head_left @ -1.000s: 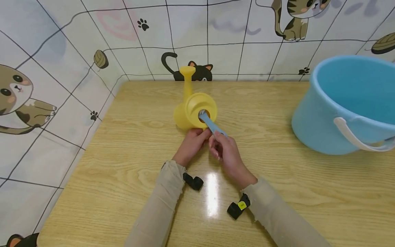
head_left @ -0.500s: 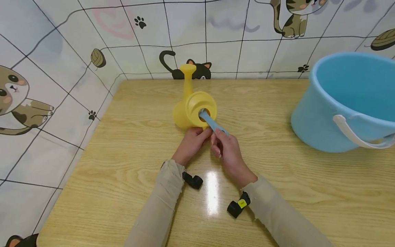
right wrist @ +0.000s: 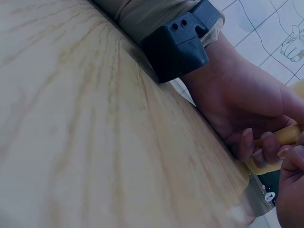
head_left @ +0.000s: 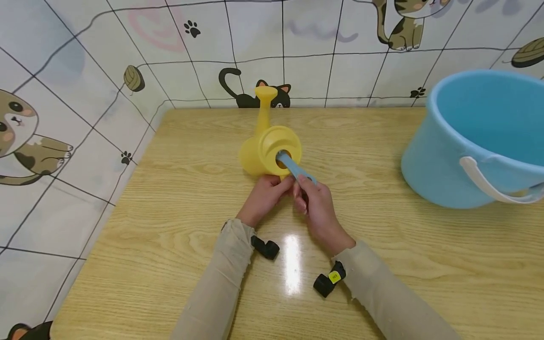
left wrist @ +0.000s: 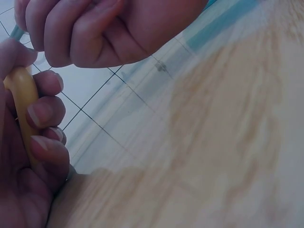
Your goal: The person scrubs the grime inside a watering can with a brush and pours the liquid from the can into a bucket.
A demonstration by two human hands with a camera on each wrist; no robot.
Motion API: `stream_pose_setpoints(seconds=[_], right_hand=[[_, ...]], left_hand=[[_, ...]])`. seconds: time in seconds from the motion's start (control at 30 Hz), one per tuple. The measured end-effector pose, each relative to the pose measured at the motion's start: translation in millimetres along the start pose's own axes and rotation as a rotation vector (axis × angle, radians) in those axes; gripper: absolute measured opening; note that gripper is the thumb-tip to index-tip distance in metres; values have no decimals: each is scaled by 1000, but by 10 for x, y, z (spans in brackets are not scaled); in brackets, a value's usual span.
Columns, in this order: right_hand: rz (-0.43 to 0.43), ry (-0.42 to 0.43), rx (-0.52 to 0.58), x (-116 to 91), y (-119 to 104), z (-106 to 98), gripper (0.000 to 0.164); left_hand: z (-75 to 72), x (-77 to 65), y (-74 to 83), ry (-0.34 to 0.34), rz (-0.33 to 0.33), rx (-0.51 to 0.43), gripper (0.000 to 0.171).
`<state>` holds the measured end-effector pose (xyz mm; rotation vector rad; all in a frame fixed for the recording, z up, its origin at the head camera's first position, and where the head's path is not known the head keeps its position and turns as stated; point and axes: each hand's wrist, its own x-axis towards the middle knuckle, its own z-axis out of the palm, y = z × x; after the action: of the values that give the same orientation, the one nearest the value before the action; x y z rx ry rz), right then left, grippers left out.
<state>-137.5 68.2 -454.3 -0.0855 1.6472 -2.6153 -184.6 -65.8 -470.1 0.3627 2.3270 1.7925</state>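
A yellow watering can [head_left: 250,158] sits on the table towards the back, its spout pointing at the rear wall and its round top opening facing me. My left hand [head_left: 264,198] grips the can's yellow handle [left wrist: 28,102], fingers curled round it in the left wrist view. My right hand [head_left: 316,203] pinches a slim light blue tool [head_left: 296,171] with a hole near its held end. The tool's other end reaches into the can's opening, where its working head is mostly hidden. In the left wrist view the right hand [left wrist: 95,35] has its fingers curled, close above the left.
A large light blue bucket [head_left: 442,174] with a white handle [head_left: 484,182] stands at the right on the wooden table [head_left: 170,226]. Walls with a cat and tile print [head_left: 314,42] rise behind and on the left. Black wrist cameras [head_left: 325,284] are strapped to both sleeves.
The watering can has turned slightly, its spout tip shifting to the right. The right hand and blue tool have moved a little right, the tool staying in the opening. The left hand keeps its grip.
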Motion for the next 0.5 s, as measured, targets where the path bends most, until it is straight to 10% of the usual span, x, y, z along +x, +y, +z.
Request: stream_pose_setpoints(seconds=[0.5], right_hand=[[-6,-24,-49,29,-15,-34,38]], left_hand=[[-34,-114,315,-43,-2,40,30]])
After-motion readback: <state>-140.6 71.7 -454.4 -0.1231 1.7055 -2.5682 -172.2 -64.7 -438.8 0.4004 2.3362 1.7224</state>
